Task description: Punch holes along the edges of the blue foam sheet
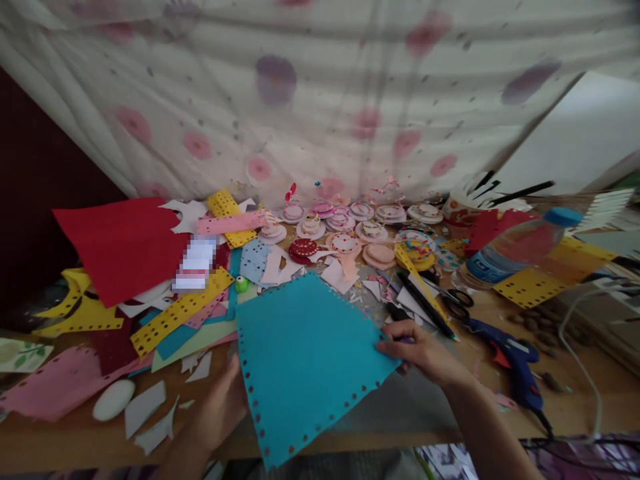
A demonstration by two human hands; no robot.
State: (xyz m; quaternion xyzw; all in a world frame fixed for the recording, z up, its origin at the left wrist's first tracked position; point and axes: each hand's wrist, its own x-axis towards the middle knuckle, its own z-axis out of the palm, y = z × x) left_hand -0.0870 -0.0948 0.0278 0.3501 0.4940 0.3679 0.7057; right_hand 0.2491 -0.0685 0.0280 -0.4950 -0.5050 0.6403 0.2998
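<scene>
A turquoise sheet [310,353] with a row of dark holes along its edges is held up, tilted, over the front of the table. My left hand [220,410] holds its left edge, the fingers hidden behind it. My right hand [420,350] pinches the right corner between thumb and fingers. A small bit of something purple [407,340] shows at the right fingers; I cannot make out what it is. Beyond the sheet stand several small layered paper discs [344,241] with beads and wire. A small green object [242,285] lies by the sheet's far left corner.
Red [125,247], yellow [180,313] and pink sheets [60,387] and scraps lie at left with a white oval object [114,400]. At right are black-handled scissors [457,303], a blue glue gun [515,363], a water bottle [515,250] and a white cable [593,373]. A flowered curtain [320,100] hangs behind.
</scene>
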